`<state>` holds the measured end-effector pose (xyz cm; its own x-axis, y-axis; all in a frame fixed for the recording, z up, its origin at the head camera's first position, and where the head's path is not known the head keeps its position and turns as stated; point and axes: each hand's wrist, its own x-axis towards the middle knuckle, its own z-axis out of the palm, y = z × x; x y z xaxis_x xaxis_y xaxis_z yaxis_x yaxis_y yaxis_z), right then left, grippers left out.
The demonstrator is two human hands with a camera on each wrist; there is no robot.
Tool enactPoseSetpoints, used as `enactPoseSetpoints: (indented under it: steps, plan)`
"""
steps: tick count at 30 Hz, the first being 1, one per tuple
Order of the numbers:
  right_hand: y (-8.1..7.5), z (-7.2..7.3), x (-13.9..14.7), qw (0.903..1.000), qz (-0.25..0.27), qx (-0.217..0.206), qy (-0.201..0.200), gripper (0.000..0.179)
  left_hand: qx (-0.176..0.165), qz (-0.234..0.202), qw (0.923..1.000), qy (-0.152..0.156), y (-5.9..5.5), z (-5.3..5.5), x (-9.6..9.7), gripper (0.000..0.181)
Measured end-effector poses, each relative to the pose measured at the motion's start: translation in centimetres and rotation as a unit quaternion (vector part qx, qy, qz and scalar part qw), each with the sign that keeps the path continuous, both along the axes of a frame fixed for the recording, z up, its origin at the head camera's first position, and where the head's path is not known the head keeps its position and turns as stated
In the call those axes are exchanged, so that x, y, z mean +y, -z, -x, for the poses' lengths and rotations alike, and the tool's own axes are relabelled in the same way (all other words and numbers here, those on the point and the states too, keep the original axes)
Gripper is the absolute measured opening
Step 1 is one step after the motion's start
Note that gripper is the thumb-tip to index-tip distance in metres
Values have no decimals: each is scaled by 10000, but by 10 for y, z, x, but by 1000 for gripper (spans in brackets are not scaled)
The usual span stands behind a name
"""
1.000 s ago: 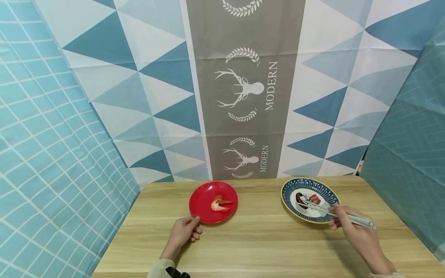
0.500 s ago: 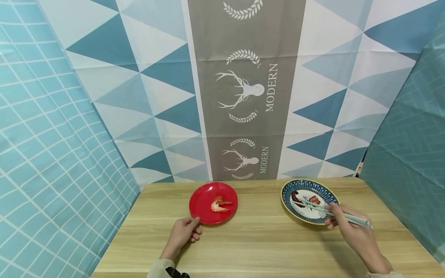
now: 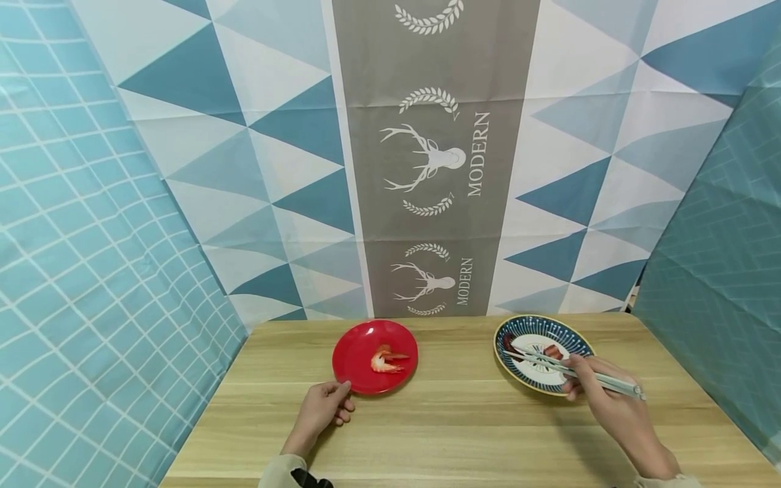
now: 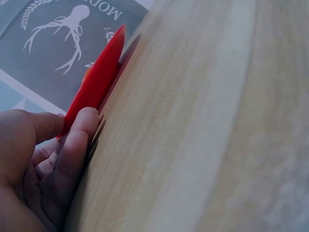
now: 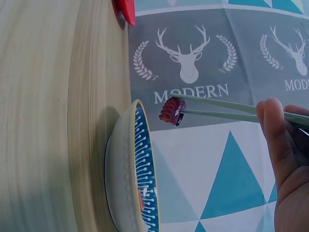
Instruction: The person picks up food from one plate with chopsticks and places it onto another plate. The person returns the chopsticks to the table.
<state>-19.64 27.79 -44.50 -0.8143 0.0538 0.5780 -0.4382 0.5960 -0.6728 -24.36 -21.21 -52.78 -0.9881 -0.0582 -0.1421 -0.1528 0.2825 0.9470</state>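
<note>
A dark red piece of meat (image 5: 172, 111) hangs pinched in pale green chopsticks (image 3: 570, 371) above the blue patterned bowl (image 3: 518, 375), gripped by the right hand (image 3: 610, 407). A second piece (image 3: 553, 352) lies in the bowl. Across the wooden desk (image 3: 464, 434), the left hand (image 3: 320, 410) pinches the rim of a red plate (image 3: 354, 352) carrying a shrimp (image 3: 384, 359).

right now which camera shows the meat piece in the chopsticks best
The right wrist view: the meat piece hangs pinched at the chopsticks tips, clear above the blue plate. The head view shows it tiny; the left wrist view misses it.
</note>
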Motion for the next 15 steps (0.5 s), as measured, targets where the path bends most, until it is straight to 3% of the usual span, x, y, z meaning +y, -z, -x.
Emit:
enactPoseSetpoints:
  steps: [8, 15]
  plan:
    - [-3, 2, -6, 9987, 378, -52, -345, 23, -6, 13, 10000, -1, -1, 0, 1, 37]
    - [-5, 4, -12, 9985, 207, 179, -483, 24, -31, 31, 10000, -3, -1, -1, 1, 37]
